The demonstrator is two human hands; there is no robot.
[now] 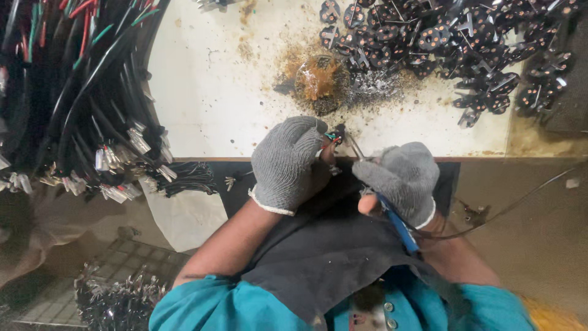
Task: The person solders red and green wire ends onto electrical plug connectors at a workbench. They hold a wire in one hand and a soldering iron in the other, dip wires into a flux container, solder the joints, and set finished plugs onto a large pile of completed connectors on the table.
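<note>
left hand (286, 164), grey glove, clenched around small wired plug part (331, 137) at bench edge (202, 110). right hand (404, 181) grasping blue-handled soldering iron (392, 217), tip touching part. pile of black plug pieces (441, 43) beyond, well apart.

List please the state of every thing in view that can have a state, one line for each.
left hand: gloved, closed on small wired part
right hand: gloved, gripping soldering iron
soldering iron: tip at the wired part, blue handle held
black plug parts: loose heap on white table
cable bundle: hanging over the table's left edge
brown lump: resting on the table, dirty
</note>
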